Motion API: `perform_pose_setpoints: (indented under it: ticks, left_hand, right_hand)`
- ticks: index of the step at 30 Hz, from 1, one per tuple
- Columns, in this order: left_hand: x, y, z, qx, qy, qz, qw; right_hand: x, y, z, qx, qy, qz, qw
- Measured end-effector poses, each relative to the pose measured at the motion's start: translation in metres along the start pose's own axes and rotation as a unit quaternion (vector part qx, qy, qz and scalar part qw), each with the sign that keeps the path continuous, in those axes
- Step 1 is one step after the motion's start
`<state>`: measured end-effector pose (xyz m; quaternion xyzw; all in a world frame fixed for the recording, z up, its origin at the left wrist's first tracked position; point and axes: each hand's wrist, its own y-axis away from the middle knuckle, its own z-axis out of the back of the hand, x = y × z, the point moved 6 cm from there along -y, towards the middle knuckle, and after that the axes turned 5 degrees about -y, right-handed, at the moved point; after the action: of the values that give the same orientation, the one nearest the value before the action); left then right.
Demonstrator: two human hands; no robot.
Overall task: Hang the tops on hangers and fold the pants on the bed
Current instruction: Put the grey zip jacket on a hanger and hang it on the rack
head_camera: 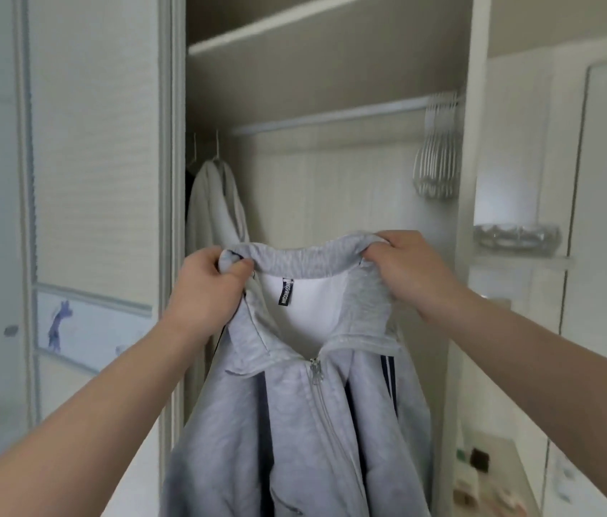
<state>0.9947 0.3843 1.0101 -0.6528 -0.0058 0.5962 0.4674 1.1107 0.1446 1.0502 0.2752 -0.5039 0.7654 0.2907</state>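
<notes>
Left fingers (236,268): curled, pinching one end of the collar (294,261)
Right fingers (380,251): curled over the collar's other end, gripping it
Hands: left hand (206,283) and right hand (402,272) were raised level and apart, with the collar stretched between them
Jacket (294,423): grey with dark stripes, zipped, hung from both hands before the open wardrobe (466,181)
Rail (331,115): white hangers (436,162) bunched at its right end, a pale garment (216,203) hung at its left

Bottom edge cuts off jacket (294,442) hem; neck label (285,291) lettering unreadable; lower-right clutter (477,460) blurred.
</notes>
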Motion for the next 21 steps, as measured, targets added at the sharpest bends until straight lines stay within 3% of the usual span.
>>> perform_pose_setpoints:
  ticks: [7,14,17,21]
  left_hand:
    - [-0.02,-0.146,-0.043,-0.004,0.043,-0.071,0.997]
    - [-0.029,-0.26,-0.094,0.049,0.118,-0.067,0.99]
    - [-0.036,-0.293,-0.123,0.096,0.175,-0.031,0.979]
    - [-0.046,-0.32,-0.15,0.125,0.245,0.006,0.961]
  right_hand:
    - [0.04,-0.103,0.005,-0.062,0.079,0.046,0.994]
    - [0.042,-0.197,0.005,-0.136,0.198,-0.025,0.97]
    - [0.04,-0.225,0.008,-0.143,0.293,-0.062,0.943]
    - [0.048,-0.251,0.019,-0.169,0.485,-0.051,0.856]
